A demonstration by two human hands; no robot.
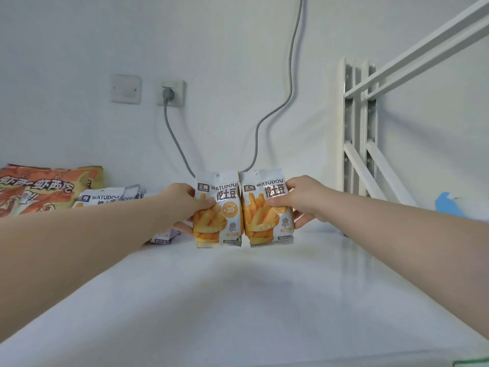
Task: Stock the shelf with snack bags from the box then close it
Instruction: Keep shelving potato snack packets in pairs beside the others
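nearest the camera the white shelf [238,300] runs away bare and smooth, and both forearms reach out over it. the stocking step is in hand: the left hand [182,205] pinches the left bag [221,223] at its outer edge, thumb on the printed front, the other fingers [181,225] curled behind and under. the right hand [304,202] holds the right bag [264,223] the same way, in mirror. the two fries bags stand upright side by side, their inner edges touching, their bottoms on or just off the shelf; which, i cannot tell.

the next move, as i judge it, is to settle both bags so they stand alone, then let go without tipping them; they are light and puffy, so a quick release could knock them over. the box is not in view, and closing it looks to be a way off.

left of the hands a small purple packet [164,238] lies flat, with more fries bags [103,198] and a large orange bag [39,189] farther left. behind is a white wall with a blank plate [125,88], a socket [172,92] with a plug in it, a grey cable [289,88] hanging in a loop, and the white shelf frame [357,128] at right.
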